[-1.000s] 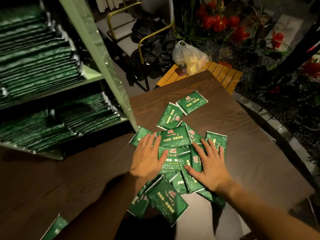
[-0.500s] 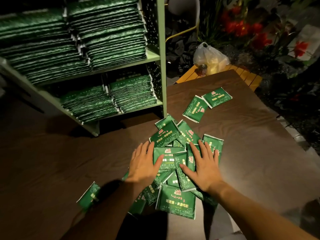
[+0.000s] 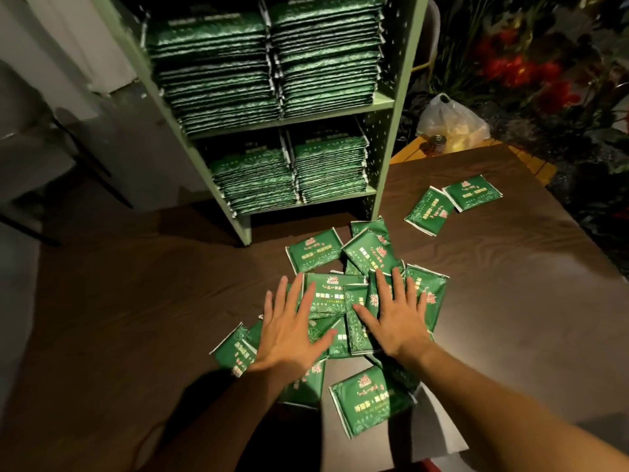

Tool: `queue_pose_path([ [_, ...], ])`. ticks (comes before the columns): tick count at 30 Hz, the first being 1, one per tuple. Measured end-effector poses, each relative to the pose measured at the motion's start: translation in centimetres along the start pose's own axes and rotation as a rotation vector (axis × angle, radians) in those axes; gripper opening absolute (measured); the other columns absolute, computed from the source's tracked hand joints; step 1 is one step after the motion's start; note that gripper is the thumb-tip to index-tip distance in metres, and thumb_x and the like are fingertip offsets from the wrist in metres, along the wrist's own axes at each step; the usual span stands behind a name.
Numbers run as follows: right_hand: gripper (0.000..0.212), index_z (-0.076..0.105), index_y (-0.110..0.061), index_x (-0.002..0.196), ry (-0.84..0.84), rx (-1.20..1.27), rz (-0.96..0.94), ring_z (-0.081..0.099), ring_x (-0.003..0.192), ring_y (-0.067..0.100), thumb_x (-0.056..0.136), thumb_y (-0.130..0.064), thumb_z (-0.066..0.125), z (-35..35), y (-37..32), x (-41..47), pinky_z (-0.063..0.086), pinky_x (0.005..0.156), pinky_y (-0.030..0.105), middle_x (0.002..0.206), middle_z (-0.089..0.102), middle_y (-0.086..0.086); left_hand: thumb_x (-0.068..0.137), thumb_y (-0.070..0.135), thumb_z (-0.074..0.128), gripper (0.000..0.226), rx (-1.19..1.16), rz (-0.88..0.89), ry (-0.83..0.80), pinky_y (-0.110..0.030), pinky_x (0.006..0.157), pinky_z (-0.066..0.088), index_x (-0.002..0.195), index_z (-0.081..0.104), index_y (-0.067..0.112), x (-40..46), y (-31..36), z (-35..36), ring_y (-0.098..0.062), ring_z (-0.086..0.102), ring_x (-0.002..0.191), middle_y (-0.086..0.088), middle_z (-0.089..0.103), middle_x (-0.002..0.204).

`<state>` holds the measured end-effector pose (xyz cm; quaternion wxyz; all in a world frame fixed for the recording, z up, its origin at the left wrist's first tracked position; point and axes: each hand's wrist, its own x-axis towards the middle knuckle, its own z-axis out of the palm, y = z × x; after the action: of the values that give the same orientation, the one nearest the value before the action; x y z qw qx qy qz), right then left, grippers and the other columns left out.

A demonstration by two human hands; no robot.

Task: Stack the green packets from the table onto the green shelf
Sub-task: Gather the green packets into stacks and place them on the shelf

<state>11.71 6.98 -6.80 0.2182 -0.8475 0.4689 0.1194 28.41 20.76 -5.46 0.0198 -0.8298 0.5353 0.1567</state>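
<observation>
The view is swinging left compared with a second ago, so the green shelf (image 3: 384, 103) that was cut off at the left edge is now sitting squarely at the far centre, and the left hand (image 3: 289, 330) is sliding toward the near-left side of the heap while the right hand (image 3: 396, 318) is keeping to its spot. Both hands are lying flat on the pile of green packets (image 3: 326, 296) — fingers straight and spread wide, palms pressing down, neither one gripping anything. The pile is sprawling across the dark wooden table (image 3: 510, 301) just in front of the shelf's foot, packets overlapping at all angles, with one lone packet (image 3: 372, 400) lying nearest the camera between the two forearms. Two stray packets (image 3: 452, 204) are resting side by side on the far right of the table, well apart from the heap. On the shelf, the upper stacks (image 3: 265, 69) and the lower stacks (image 3: 289, 175) are sitting two abreast on each level, neatly layered. Off to the far right, a plastic bag (image 3: 449, 122) and a small can (image 3: 435, 144) are standing on a yellow slatted table (image 3: 537, 168), with red flowers (image 3: 520, 69) glowing behind them in the gloom.
</observation>
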Motion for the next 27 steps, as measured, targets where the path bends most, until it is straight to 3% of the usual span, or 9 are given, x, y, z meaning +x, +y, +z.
queue_pose_path([
  [3,0.081,-0.015,-0.034,0.157,0.029,0.061,-0.025,-0.021,0.151,0.028,0.091,-0.076,0.006,-0.6,-0.1,-0.8,-0.014,0.120,0.052,0.163,-0.024,-0.001,0.089,0.081,0.020,0.092,0.040,0.077,-0.002,-0.049,0.122,-0.018,0.157,-0.018,0.030,-1.5,-0.1,0.6,-0.024,-0.035,0.148,0.000,-0.036,0.161],
  [5,0.072,-0.002,-0.033,0.160,0.114,0.101,-0.056,-0.011,0.154,0.027,0.098,-0.067,0.011,-0.8,0.4,-1.5,-0.011,0.120,0.048,0.167,-0.010,-0.001,0.091,0.080,0.021,0.092,0.056,0.107,-0.005,-0.048,0.122,-0.018,0.157,-0.016,0.029,-2.2,-0.1,0.9,-0.024,-0.035,0.148,-0.001,-0.035,0.161],
  [8,0.056,0.029,-0.021,0.153,0.273,0.078,-0.080,0.030,0.142,0.032,0.104,-0.048,0.033,-1.6,1.8,-2.9,0.023,0.121,0.046,0.157,0.027,0.013,0.093,0.078,0.021,0.090,0.073,0.140,-0.009,-0.046,0.122,-0.019,0.157,-0.015,0.027,-3.0,-0.1,1.1,-0.025,-0.034,0.148,-0.004,-0.033,0.162],
  [10,0.042,0.041,-0.014,0.137,0.310,0.072,-0.032,0.047,0.118,0.029,0.101,-0.036,0.048,-2.3,2.8,-3.9,0.042,0.104,0.041,0.136,0.042,0.012,0.092,0.078,0.025,0.092,0.055,0.166,-0.001,-0.046,0.123,-0.017,0.159,-0.013,0.027,-3.3,0.0,1.1,-0.025,-0.032,0.149,-0.003,-0.031,0.163],
  [12,0.030,0.043,-0.013,0.122,0.274,0.118,0.057,0.055,0.105,0.030,0.099,-0.032,0.051,-2.8,3.9,-4.9,0.047,0.088,0.040,0.123,0.046,0.009,0.090,0.079,0.032,0.097,0.023,0.217,0.000,-0.044,0.123,-0.017,0.160,-0.011,0.028,-3.6,0.6,1.1,-0.022,-0.032,0.149,0.000,-0.030,0.163],
  [14,0.026,0.045,-0.013,0.117,0.189,0.122,0.150,0.060,0.104,0.034,0.100,-0.031,0.049,-3.1,5.0,-5.4,0.049,0.084,0.041,0.122,0.052,0.010,0.084,0.083,0.039,0.104,0.007,0.297,-0.023,-0.044,0.124,-0.015,0.161,-0.009,0.031,-3.8,1.4,1.1,-0.019,-0.032,0.149,0.003,-0.029,0.164],
  [19,0.033,0.048,-0.016,0.125,0.003,0.147,0.229,0.064,0.108,0.036,0.097,-0.033,0.053,-2.7,6.7,-6.3,0.052,0.090,0.042,0.123,0.065,0.015,0.072,0.091,0.048,0.125,0.124,0.414,-0.134,-0.046,0.120,-0.022,0.156,-0.022,0.031,-4.1,3.7,1.9,-0.022,-0.038,0.146,0.000,-0.038,0.160],
  [23,0.027,0.055,-0.017,0.119,0.010,0.177,0.185,0.065,0.105,0.034,0.097,-0.033,0.053,-2.9,7.4,-6.7,0.052,0.087,0.038,0.119,0.068,0.013,0.073,0.087,0.054,0.127,0.198,0.347,-0.184,-0.049,0.120,-0.021,0.155,-0.026,0.029,-3.7,5.2,2.4,-0.028,-0.037,0.146,-0.004,-0.039,0.159],
  [27,0.027,0.050,-0.018,0.114,0.058,0.210,0.068,0.063,0.106,0.032,0.098,-0.040,0.055,-3.7,6.4,-5.5,0.051,0.086,0.039,0.124,0.062,0.010,0.080,0.076,0.060,0.121,0.094,0.250,-0.157,-0.046,0.121,-0.019,0.157,-0.020,0.027,-3.4,6.6,1.9,-0.027,-0.031,0.149,-0.005,-0.035,0.161],
])
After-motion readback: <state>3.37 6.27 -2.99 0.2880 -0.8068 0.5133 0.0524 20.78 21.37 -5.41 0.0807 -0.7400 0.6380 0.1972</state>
